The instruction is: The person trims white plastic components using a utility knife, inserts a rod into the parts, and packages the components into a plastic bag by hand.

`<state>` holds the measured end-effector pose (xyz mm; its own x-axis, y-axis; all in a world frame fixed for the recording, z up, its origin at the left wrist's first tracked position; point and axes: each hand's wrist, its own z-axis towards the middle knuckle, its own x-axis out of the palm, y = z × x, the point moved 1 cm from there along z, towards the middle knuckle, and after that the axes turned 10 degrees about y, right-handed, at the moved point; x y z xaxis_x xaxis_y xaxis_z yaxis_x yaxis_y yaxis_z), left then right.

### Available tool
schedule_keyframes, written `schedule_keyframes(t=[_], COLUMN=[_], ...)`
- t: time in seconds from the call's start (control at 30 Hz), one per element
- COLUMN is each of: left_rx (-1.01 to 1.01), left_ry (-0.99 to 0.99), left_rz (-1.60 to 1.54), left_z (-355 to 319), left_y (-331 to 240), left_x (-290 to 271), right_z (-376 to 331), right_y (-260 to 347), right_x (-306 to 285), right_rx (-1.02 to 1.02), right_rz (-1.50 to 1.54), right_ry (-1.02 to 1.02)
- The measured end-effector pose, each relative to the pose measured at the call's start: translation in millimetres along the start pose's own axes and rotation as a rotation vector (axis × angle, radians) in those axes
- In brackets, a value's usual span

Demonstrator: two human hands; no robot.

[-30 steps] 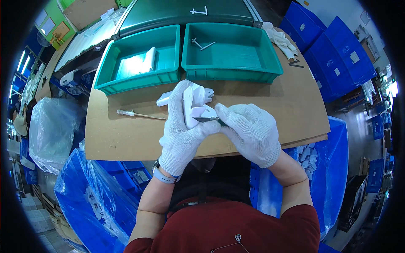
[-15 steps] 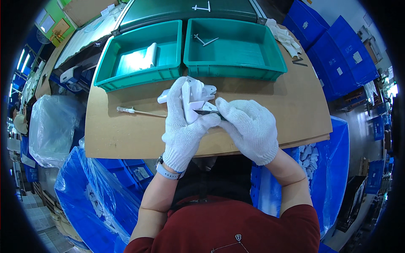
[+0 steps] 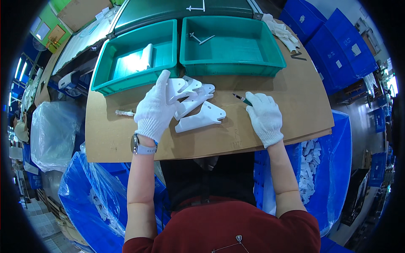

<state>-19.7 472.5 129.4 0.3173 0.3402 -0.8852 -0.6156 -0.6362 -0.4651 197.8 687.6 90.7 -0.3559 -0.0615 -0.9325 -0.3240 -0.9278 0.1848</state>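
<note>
My left hand (image 3: pixel 155 107), in a white knitted glove, is at the left of a small heap of white plastic parts (image 3: pixel 194 101). Its index finger points up, and one white plastic part (image 3: pixel 175 87) is gripped between finger and thumb. Another bracket-like part (image 3: pixel 201 117) with a small hole and notched end lies apart on the cardboard, nearer to me. My right hand (image 3: pixel 265 118), gloved too, rests over the cardboard at the right. It is closed on a slim green-handled knife (image 3: pixel 241 99), whose narrow pointed tip faces the heap.
Two green trays (image 3: pixel 233 65) stand across the back of the cardboard-covered table (image 3: pixel 303 109), with a few white pieces inside. A stick with a wrapped end (image 3: pixel 125 113) lies at left. Blue bins (image 3: pixel 337 168) with white parts flank me; spare gloves (image 3: pixel 282 33) lie back right.
My hands have moved apart, the right going right with the knife and the left going left. A white part now lies on the cardboard where the hands were.
</note>
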Motion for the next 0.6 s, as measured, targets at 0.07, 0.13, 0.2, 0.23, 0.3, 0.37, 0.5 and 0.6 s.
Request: schedule_keyframes(t=[0.07, 0.13, 0.2, 0.23, 0.3, 0.37, 0.5, 0.6], left_rx=[-0.007, -0.036, -0.054, -0.069, -0.023, -0.008, 0.038, 0.126], left_ry=[0.05, 0.163, 0.199, 0.238, 0.226, 0.145, 0.185, 0.203], left_rz=[0.048, 0.098, 0.106, 0.108, 0.082, 0.018, 0.179, 0.289], left_z=[14.2, 27.3, 31.8, 33.6, 34.3, 29.8, 4.6, 6.3], left_y=[7.7, 10.8, 12.9, 13.9, 14.0, 5.8, -48.9, -42.6], left_x=[7.5, 15.5, 14.8, 15.7, 17.4, 19.5, 12.7, 30.3], right_z=[-2.6, -5.6, -8.9, -11.9, -19.9, -27.2, -30.9, -30.9], right_y=[3.1, 17.4, 36.6, 45.1, 57.3, 58.7, 67.6, 73.6], right_x=[-2.2, -8.7, -6.4, -5.0, -1.7, 3.7, 14.1, 18.5], right_rx=[-0.015, -0.04, -0.099, -0.156, -0.128, -0.093, -0.079, -0.08], right_rz=[-0.059, 0.051, 0.138, 0.218, 0.261, 0.3, 0.383, 0.422], right_ry=[-0.057, -0.087, -0.068, -0.045, 0.041, 0.129, 0.137, 0.129])
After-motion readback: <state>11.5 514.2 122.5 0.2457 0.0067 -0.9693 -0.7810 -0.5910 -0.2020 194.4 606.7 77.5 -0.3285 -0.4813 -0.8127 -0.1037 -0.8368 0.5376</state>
